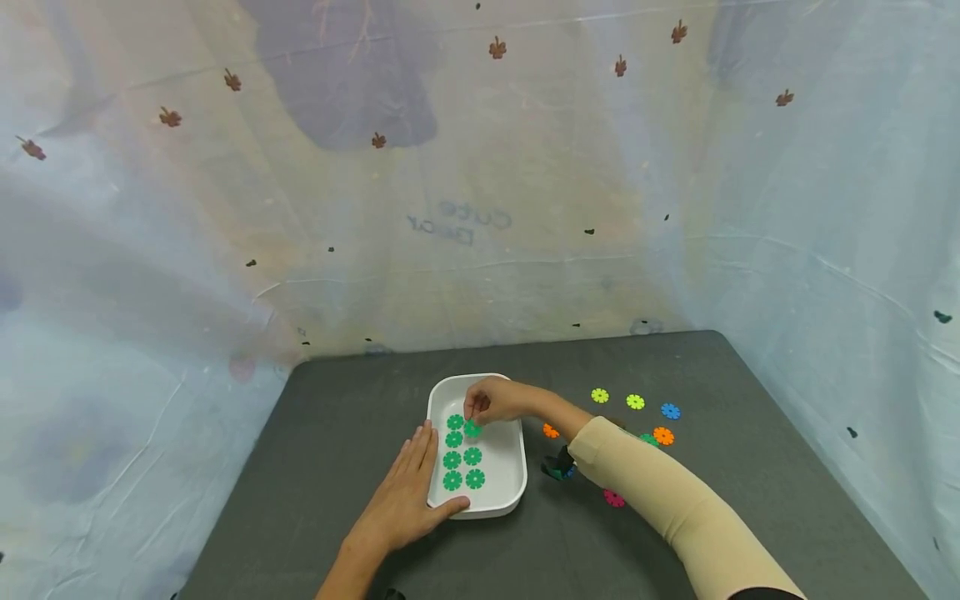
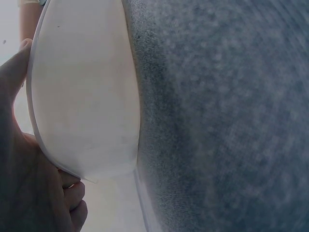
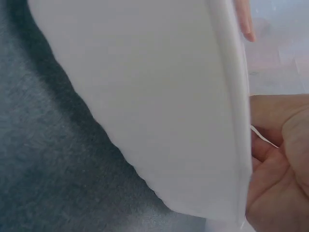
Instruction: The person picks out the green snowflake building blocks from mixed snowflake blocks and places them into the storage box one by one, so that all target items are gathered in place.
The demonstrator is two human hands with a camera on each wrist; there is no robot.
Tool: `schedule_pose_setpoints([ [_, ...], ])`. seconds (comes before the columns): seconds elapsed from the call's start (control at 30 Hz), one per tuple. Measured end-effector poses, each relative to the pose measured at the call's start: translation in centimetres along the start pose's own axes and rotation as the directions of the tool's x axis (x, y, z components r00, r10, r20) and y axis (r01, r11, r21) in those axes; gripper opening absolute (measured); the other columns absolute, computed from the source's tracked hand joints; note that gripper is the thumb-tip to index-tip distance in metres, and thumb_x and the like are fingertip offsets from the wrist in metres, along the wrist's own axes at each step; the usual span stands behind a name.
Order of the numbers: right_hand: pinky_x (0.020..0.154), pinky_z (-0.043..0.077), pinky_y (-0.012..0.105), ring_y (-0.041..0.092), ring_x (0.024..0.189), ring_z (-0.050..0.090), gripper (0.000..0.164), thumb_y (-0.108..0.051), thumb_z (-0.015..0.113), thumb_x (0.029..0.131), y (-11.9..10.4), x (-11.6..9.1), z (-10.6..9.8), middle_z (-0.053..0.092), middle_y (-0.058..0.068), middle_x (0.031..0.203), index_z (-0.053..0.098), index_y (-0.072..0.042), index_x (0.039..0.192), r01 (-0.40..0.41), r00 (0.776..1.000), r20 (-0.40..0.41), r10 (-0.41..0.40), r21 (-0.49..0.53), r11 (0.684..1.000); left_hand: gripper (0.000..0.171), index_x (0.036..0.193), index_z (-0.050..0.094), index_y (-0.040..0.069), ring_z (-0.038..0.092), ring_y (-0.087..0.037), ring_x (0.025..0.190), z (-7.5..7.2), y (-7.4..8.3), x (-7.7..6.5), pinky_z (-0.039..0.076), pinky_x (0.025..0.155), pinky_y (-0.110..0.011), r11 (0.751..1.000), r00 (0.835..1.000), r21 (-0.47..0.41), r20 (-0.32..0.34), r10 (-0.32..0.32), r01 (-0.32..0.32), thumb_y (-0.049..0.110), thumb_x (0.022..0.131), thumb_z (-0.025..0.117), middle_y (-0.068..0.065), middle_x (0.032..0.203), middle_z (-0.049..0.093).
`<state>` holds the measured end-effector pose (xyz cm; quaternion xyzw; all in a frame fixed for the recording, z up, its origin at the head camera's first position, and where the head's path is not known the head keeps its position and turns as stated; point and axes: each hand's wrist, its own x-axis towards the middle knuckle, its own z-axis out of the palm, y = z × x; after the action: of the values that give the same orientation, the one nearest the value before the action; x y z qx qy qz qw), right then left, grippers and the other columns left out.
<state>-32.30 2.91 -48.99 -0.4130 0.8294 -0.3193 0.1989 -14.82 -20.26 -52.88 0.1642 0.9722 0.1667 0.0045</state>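
Note:
A white tray (image 1: 506,487) stands on the dark table, with several green notched discs (image 1: 452,481) laid in two columns inside. My left hand (image 1: 405,492) rests along the tray's left side, fingers straight, the thumb spread over its near rim. In the left wrist view, the tray's outer wall (image 2: 87,87) fills the space beside that hand. Reaching over the tray's right rim, my right hand (image 1: 495,400) pinches a green disc (image 1: 472,429) at the top of the right column. The right wrist view shows this hand's curled fingers partly hidden by the tray wall (image 3: 145,96).
Right of the tray lie loose discs: yellow (image 1: 635,402), blue (image 1: 671,411), orange (image 1: 663,436) and pink (image 1: 614,497), some partly covered by the right forearm. A dark object (image 1: 558,462) sits by that sleeve. A patterned curtain (image 1: 480,275) surrounds the table (image 1: 360,392).

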Motion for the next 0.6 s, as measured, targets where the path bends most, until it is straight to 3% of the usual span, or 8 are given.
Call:
schedule_pose_setpoints([
  [0.2,0.071,0.053,0.02,0.004,0.078,0.059,0.009,0.002,0.074,0.097,0.0,1.1,0.1,0.07,-0.003,0.089,0.077,-0.006,0.1,-0.013,0.998,0.063,0.019,-0.094,0.995,0.121,0.172,0.013,0.002,0.008,-0.031,0.167,0.0,0.1,0.0,0.014,0.135,-0.052,1.0,1.0,-0.002,0.001,0.001,-0.001,0.077,0.093,0.065,-0.014,0.18,0.005],
  [0.37,0.069,0.052,0.019,0.005,0.077,0.06,0.008,0.002,0.073,0.098,0.2,1.6,0.5,0.071,-0.003,0.089,0.077,-0.004,0.103,-0.044,0.993,0.105,0.053,-0.079,0.996,0.12,0.172,0.013,0.001,0.008,-0.032,0.167,0.1,0.1,-0.1,0.014,0.135,-0.053,1.0,1.0,0.001,0.0,0.001,-0.001,0.074,0.094,0.067,-0.014,0.18,0.005],
  [0.6,0.071,0.053,0.019,0.004,0.079,0.061,0.007,0.001,0.075,0.098,0.4,1.9,1.0,0.073,0.001,0.092,0.077,-0.005,0.101,-0.061,0.993,0.094,0.068,-0.082,0.995,0.119,0.171,0.014,0.001,0.009,-0.032,0.167,0.1,0.1,-0.1,0.014,0.135,-0.053,1.0,1.0,0.008,-0.007,0.004,-0.004,0.074,0.094,0.067,-0.015,0.18,0.005],
])
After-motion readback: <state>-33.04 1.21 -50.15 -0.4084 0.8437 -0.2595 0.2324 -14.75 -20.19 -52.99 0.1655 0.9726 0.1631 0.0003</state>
